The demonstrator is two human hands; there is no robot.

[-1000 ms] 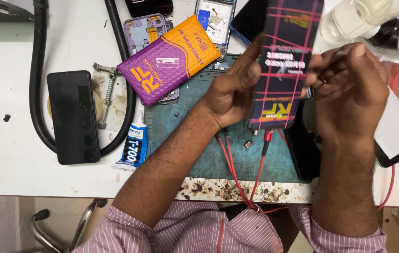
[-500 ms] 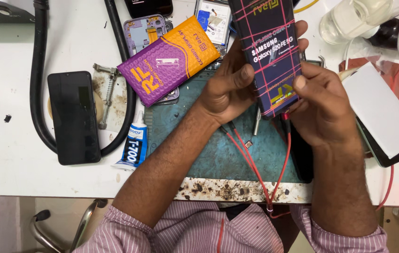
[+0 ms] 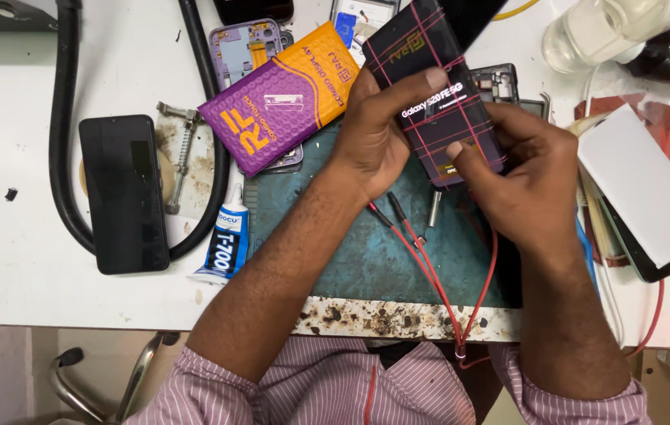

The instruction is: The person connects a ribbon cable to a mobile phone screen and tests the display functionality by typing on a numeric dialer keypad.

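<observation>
Both hands hold a flat black box (image 3: 433, 94) with thin red crossing lines, raised over the teal work mat (image 3: 350, 252). My left hand (image 3: 378, 138) grips its left side, thumb lying across the face. My right hand (image 3: 520, 181) holds its lower right end, thumb pressed on the front. A purple and orange flat packet (image 3: 280, 98) lies on the mat's upper left, over a purple phone frame (image 3: 244, 47). Red probe leads (image 3: 421, 252) trail across the mat under my hands.
A black phone (image 3: 124, 193) lies face up at left inside a loop of thick black hose (image 3: 63, 157). A small glue tube (image 3: 225, 244) rests beside the mat. A white block (image 3: 642, 185) sits on dark devices at right. A clear bottle (image 3: 610, 31) stands top right.
The black box has swung from upright to tilted left and lower. My right hand has shifted from its side onto its lower end; my left thumb now lies across the face.
</observation>
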